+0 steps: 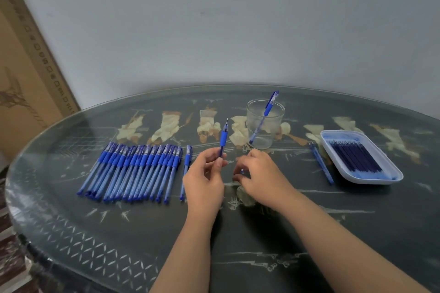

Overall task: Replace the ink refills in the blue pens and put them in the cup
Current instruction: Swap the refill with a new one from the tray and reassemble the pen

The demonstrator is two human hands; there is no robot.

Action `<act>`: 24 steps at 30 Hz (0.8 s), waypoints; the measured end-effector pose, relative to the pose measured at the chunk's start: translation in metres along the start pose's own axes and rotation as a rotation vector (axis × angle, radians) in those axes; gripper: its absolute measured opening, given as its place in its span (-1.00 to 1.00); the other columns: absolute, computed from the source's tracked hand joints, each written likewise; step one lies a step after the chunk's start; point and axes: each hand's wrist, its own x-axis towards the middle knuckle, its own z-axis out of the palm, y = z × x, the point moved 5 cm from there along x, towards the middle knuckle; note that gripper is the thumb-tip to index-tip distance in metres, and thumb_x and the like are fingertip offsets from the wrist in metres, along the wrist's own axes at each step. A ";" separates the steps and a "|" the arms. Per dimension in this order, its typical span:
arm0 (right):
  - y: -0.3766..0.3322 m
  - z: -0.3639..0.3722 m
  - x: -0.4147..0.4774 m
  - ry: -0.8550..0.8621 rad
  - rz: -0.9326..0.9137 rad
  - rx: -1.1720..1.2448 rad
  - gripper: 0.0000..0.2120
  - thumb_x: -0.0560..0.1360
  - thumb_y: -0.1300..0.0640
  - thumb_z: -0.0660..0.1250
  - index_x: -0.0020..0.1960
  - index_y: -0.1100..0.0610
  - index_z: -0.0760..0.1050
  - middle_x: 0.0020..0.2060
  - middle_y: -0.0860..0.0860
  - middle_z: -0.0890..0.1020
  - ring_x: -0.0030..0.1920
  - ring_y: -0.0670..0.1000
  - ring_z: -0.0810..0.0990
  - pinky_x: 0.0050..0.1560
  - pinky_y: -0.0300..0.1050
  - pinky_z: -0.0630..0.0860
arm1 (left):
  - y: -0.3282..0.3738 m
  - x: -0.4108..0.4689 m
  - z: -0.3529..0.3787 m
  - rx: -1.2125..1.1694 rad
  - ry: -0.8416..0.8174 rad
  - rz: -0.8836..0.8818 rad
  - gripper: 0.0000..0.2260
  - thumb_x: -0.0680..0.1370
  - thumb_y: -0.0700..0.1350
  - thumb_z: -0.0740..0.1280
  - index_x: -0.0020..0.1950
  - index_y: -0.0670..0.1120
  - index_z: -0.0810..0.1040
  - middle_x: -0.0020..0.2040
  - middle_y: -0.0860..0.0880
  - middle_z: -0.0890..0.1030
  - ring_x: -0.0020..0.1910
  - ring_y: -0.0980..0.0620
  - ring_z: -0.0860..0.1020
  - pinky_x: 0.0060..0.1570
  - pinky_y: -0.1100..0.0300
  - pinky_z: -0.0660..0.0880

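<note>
The print on the cardboard box (28, 59) was too blurred to read. The glass cup (254, 123) held one capped blue pen (268, 108) leaning on its rim; the white tray (371, 181) to its right held dark refills (354, 157). The left hand (204, 178) pinched an uncapped pen (223, 140) upright, right of the row of pens (135, 169) lying on the table (166, 233), while the right hand (262, 176) had its fingers curled, whether on anything could not be told.

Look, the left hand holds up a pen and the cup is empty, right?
Not quite. The cup is not empty: the head view shows one capped pen leaning in it. The rest is right: the left hand holds up an uncapped pen.
</note>
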 end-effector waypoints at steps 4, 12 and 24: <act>-0.004 -0.046 0.006 0.225 0.114 0.395 -0.91 0.52 0.17 0.40 -0.13 0.01 0.56 -0.16 -0.11 0.60 -0.15 -0.21 0.54 -0.12 -0.41 0.45 | 0.000 -0.001 0.000 -0.026 -0.006 -0.014 -0.75 0.59 -0.31 0.29 0.04 0.06 0.58 -0.09 0.14 0.68 -0.05 0.21 0.64 0.03 0.31 0.54; -0.041 -0.107 0.022 0.211 -0.030 0.412 -0.93 0.53 0.12 0.40 -0.12 -0.02 0.57 -0.17 -0.17 0.63 -0.15 -0.18 0.57 -0.13 -0.33 0.44 | 0.001 -0.002 0.002 -0.035 -0.034 -0.051 -0.79 0.60 -0.29 0.29 0.07 0.00 0.59 -0.07 0.12 0.68 -0.05 0.26 0.62 -0.06 0.48 0.48; -0.050 -0.111 0.033 0.088 -0.071 0.192 -0.94 0.55 0.15 0.36 -0.09 0.02 0.56 -0.15 -0.11 0.62 -0.15 -0.16 0.56 -0.21 -0.39 0.41 | 0.002 -0.001 0.003 0.003 -0.036 -0.034 -0.81 0.59 -0.29 0.29 0.10 -0.05 0.60 -0.07 0.09 0.68 -0.07 0.26 0.62 -0.05 0.48 0.48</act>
